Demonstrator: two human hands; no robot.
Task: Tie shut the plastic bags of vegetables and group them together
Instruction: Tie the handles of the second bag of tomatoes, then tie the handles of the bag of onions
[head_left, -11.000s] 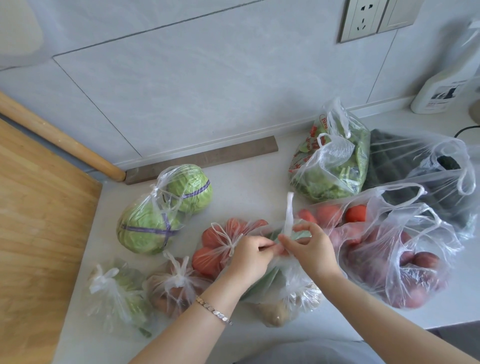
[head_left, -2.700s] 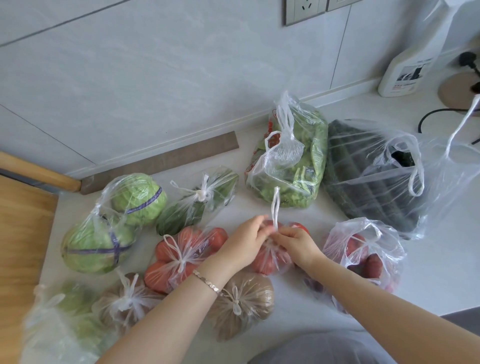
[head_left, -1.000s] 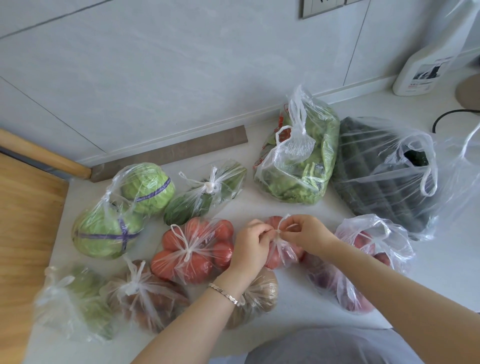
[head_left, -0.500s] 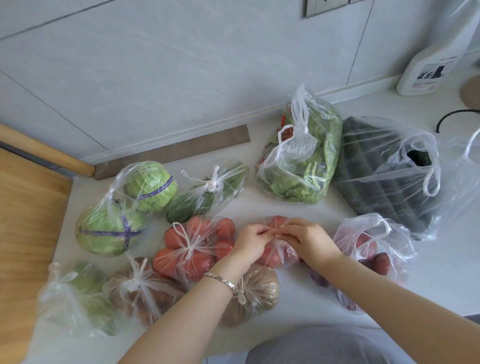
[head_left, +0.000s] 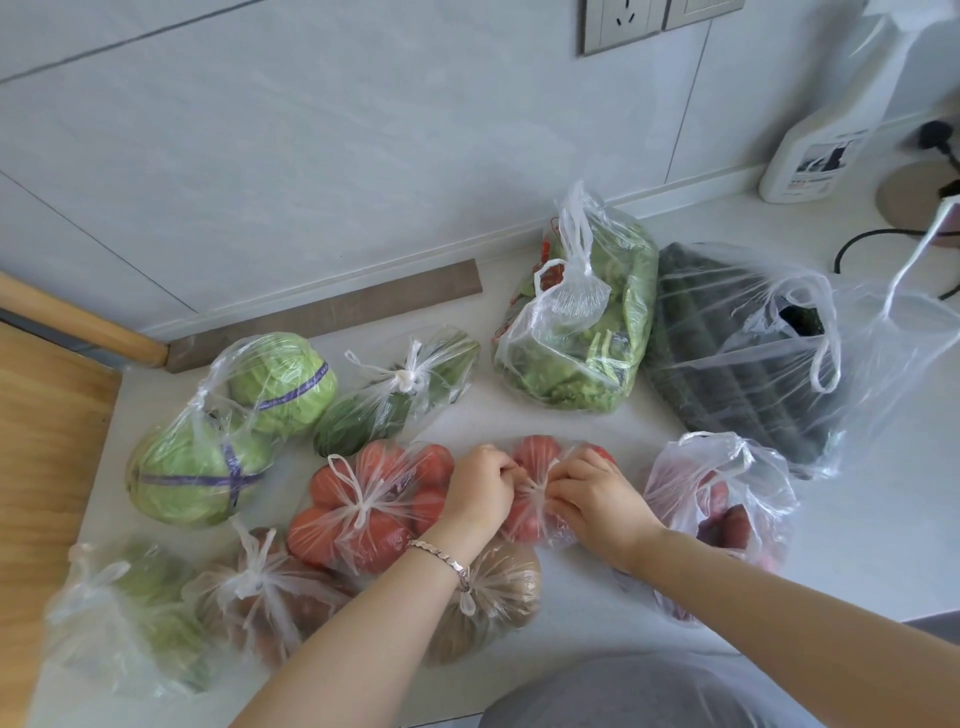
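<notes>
On the white table (head_left: 857, 525), right in front of the person, sits a small bag of tomatoes (head_left: 535, 454) with both hands working at its neck. Left hand (head_left: 480, 491) and right hand (head_left: 600, 501) face each other, fingers (head_left: 561, 486) curled and pinching the twisted plastic handles between them. Just left of it, touching the left hand, lies a bigger tomato bag (head_left: 374, 506), knotted shut. A tied brown bag (head_left: 493, 603) sits under the left wrist, which wears a bracelet (head_left: 441, 556). Further left are a cabbage bag (head_left: 228, 431), a knotted bag of green vegetables (head_left: 395, 395) and two more tied bags near the table's edge. To the right, a bag of reddish vegetables (head_left: 722, 509) gapes open. Behind it, a leafy greens bag (head_left: 582, 322) and a dark bag (head_left: 753, 358) have loose handles.
</notes>
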